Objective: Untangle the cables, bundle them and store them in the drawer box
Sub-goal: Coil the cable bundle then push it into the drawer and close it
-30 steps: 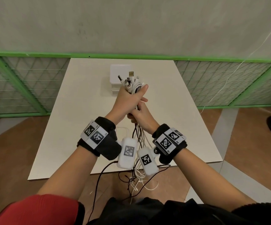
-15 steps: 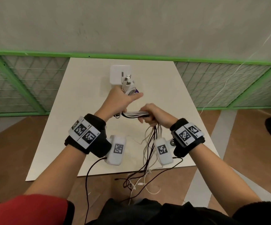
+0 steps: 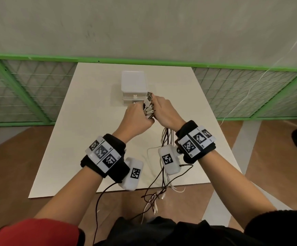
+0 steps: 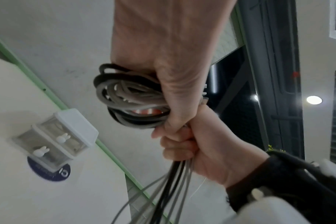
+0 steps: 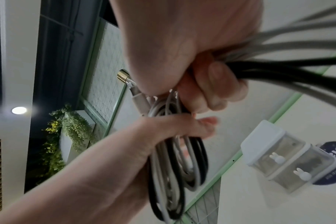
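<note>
While the white tabletop (image 3: 83, 139) stretches away toward a green-framed mesh fence (image 3: 28, 96), the small white drawer box (image 3: 134, 86) stands near its far edge, both drawers pushed in, each with a rabbit-shaped knob. Just in front of the box, both hands meet above the tabletop around one bundle of black and white cables (image 4: 128, 98). The left hand (image 3: 137, 118) is wrapped around the coiled loops, with the plugs sticking up between the two hands. The right hand (image 3: 163, 110) is fisted round the loose strands beside the coil; these strands hang down past the near edge of the tabletop, their free ends dangling below it.
</note>
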Action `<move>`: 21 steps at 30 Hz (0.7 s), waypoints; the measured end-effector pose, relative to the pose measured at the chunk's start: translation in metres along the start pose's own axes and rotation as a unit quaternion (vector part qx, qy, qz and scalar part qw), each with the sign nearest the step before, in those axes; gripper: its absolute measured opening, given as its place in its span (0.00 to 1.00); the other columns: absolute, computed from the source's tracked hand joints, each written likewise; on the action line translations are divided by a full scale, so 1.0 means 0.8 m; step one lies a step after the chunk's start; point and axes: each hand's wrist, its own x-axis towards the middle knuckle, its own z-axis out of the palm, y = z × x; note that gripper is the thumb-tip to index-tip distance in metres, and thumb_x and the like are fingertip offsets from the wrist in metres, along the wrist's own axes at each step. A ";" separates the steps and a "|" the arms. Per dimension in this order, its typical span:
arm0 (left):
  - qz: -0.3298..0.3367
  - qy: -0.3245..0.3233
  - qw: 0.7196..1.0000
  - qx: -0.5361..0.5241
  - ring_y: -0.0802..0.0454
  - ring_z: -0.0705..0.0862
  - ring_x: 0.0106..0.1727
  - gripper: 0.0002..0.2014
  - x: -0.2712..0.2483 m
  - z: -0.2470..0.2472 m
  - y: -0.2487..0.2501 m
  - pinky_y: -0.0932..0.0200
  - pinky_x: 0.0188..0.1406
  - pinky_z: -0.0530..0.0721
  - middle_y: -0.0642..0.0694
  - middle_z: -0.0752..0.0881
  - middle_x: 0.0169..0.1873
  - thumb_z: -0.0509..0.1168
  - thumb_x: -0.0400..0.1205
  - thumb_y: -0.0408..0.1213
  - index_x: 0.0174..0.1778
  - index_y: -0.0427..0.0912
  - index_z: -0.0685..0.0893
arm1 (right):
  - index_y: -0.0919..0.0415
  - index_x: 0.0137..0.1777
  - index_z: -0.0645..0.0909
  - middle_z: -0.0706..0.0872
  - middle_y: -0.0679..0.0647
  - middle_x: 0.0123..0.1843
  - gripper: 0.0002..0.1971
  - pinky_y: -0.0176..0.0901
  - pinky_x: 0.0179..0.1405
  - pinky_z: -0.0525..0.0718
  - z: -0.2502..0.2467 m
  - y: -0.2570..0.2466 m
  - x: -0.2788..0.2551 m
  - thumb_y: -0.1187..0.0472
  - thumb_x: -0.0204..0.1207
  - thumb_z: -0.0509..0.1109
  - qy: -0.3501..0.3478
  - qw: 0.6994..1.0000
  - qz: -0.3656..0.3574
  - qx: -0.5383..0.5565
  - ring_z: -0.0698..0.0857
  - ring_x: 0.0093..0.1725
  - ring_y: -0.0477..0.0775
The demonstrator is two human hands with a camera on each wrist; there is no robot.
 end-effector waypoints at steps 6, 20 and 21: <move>-0.046 -0.028 0.996 -0.066 0.57 0.86 0.25 0.03 0.001 -0.003 0.005 0.59 0.28 0.83 0.50 0.85 0.26 0.64 0.74 0.28 0.40 0.38 0.82 | 0.62 0.46 0.67 0.79 0.64 0.44 0.15 0.52 0.47 0.72 -0.002 -0.006 0.012 0.54 0.87 0.45 0.011 0.999 0.009 -0.030 0.77 0.46 0.62; -0.074 -0.022 0.994 -0.073 0.48 0.78 0.22 0.11 0.001 -0.006 0.009 0.56 0.24 0.75 0.43 0.78 0.20 0.63 0.75 0.30 0.26 0.37 0.75 | 0.58 0.48 0.67 0.80 0.63 0.44 0.11 0.54 0.47 0.73 0.001 -0.003 0.014 0.55 0.86 0.46 0.014 0.997 -0.012 -0.071 0.76 0.46 0.64; -0.068 -0.038 0.995 -0.069 0.52 0.80 0.20 0.10 0.001 -0.007 0.011 0.60 0.23 0.77 0.44 0.79 0.19 0.63 0.75 0.30 0.26 0.36 0.76 | 0.58 0.49 0.67 0.80 0.63 0.44 0.11 0.54 0.47 0.73 0.000 -0.003 0.014 0.55 0.86 0.46 0.010 0.997 -0.009 -0.074 0.76 0.46 0.64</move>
